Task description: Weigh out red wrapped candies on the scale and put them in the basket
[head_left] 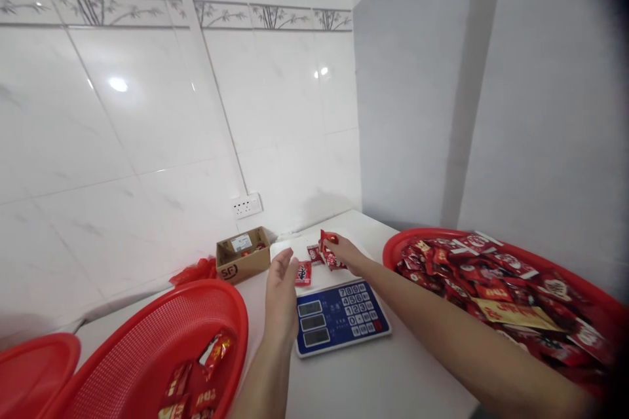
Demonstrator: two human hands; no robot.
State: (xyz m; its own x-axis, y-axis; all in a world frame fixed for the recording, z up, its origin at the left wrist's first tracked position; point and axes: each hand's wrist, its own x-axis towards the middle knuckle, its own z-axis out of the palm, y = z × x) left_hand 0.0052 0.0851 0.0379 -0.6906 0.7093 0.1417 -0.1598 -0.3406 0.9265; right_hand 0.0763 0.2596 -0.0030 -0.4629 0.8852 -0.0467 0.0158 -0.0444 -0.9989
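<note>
Red basket [496, 250] heaped with packets seen at right, scale [339, 314] at centre. Right hand [346, 252] closed on red candy packets [328, 250] above scale platform. Left hand [281, 288] held open, empty; loose packet [303, 273] just beside fingertips.

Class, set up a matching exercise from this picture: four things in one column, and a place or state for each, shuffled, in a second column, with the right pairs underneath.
Things
1. right hand
2. left hand
3. cardboard box
4. scale

Places or states
A. by the wall, under the socket
B. open and holding nothing
C. on the table, blue keypad panel facing the person
D. holding red packets over the scale's pan

Pairs: 1-D, 2-B, 3-A, 4-C
</note>
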